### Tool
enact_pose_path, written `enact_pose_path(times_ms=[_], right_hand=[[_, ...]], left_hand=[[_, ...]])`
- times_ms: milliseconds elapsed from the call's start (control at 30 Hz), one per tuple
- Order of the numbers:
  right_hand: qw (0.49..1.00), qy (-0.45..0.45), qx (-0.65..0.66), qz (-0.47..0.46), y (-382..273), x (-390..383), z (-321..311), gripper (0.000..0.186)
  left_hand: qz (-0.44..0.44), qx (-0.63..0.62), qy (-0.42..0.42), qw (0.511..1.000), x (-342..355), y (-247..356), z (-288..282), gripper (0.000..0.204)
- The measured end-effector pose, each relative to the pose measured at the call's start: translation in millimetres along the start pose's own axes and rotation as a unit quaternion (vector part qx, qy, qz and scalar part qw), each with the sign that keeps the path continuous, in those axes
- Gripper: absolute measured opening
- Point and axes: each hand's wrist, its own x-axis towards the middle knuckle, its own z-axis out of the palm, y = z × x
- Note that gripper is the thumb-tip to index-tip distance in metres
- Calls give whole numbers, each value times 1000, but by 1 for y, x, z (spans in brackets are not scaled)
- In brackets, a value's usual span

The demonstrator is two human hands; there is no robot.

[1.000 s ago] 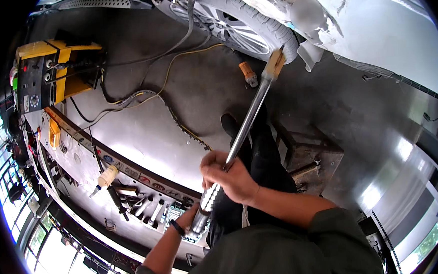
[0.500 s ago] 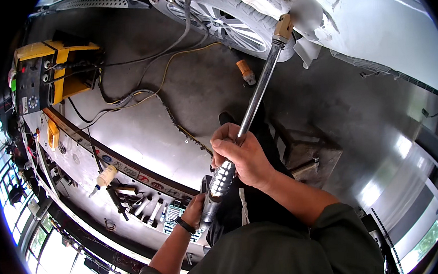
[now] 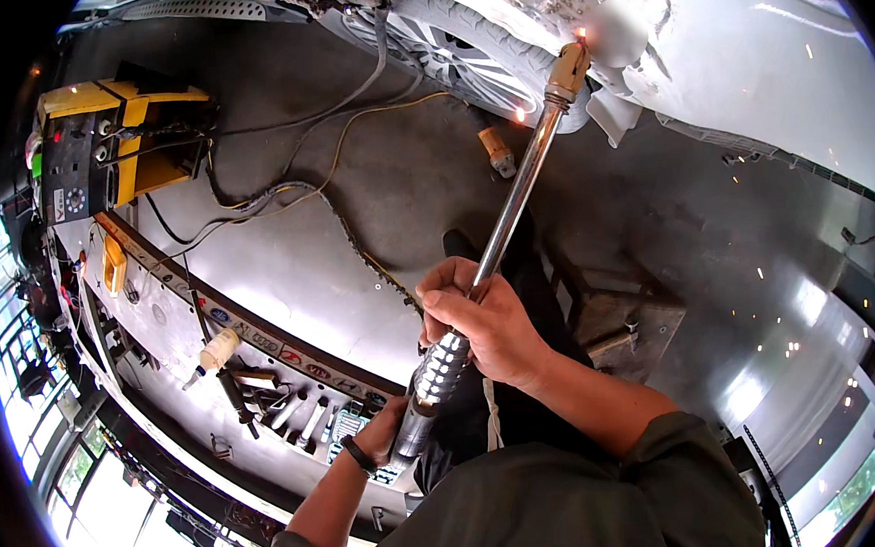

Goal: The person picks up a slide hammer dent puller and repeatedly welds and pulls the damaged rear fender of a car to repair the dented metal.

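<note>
A long chrome slide hammer (image 3: 521, 200) runs slantwise from my body up to a white car's body panel (image 3: 733, 25). Its brass-coloured tip meets scraped, bare metal above the tyre, where a small orange glow shows. My right hand (image 3: 488, 318) is closed round the rod, just above the ribbed sliding weight (image 3: 441, 366). At the rear end, my left hand (image 3: 381, 433) grips the dark handle part, its fingers partly hidden. Bright sparks fly over the floor on the right.
A yellow-and-black welding machine (image 3: 90, 154) stands at left, its cables (image 3: 327, 185) trailing over the floor. An orange grinder (image 3: 495, 152) lies near the car wheel (image 3: 444, 57). A wooden stool (image 3: 625, 312) is right of my legs. A tool-covered bench (image 3: 175, 320) curves along the left.
A glow has appeared at the slide hammer's tip, and sparks have scattered to the right. Both hands keep their grip, with the tool nearly in the same place.
</note>
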Motion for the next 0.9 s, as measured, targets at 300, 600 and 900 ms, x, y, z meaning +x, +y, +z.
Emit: enact_pose_path(times_ms=[300, 600, 900], right_hand=[[988, 10, 38, -147, -87, 53, -23, 35], [998, 44, 31, -21, 30, -2, 2, 20], [1000, 28, -4, -10, 20, 0, 6, 18]], left_hand=[[101, 55, 67, 991, 22, -41, -49, 39], [69, 164, 94, 980, 17, -47, -64, 40], [132, 177, 95, 971, 44, -80, -88, 29]])
